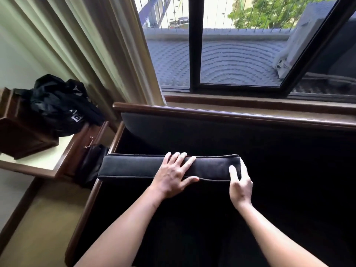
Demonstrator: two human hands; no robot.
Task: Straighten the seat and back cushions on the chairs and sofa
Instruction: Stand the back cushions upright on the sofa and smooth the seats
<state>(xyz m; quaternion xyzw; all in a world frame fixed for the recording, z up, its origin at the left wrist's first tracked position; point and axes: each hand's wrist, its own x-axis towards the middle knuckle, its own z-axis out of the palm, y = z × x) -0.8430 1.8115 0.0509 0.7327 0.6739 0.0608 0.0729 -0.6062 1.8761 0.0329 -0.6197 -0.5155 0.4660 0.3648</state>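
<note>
A black seat cushion [133, 166] with piped edges stands lifted on its edge inside a dark wood-framed sofa [231, 114]. My left hand [173, 175] lies across the cushion's upper edge, fingers spread over the top and thumb on the near side. My right hand [239, 182] grips the cushion's right end, thumb on the near face and fingers wrapped round the corner. Behind it the sofa's black back cushion [192, 128] leans against the wooden top rail. The seat base under the lifted cushion is too dark to make out.
A wooden side table [44, 160] stands left of the sofa with a black bag [61, 105] and a dark wooden box [21, 132] on it. Cream curtains [96, 47] hang behind. A dark-framed window [194, 45] sits just past the sofa's back.
</note>
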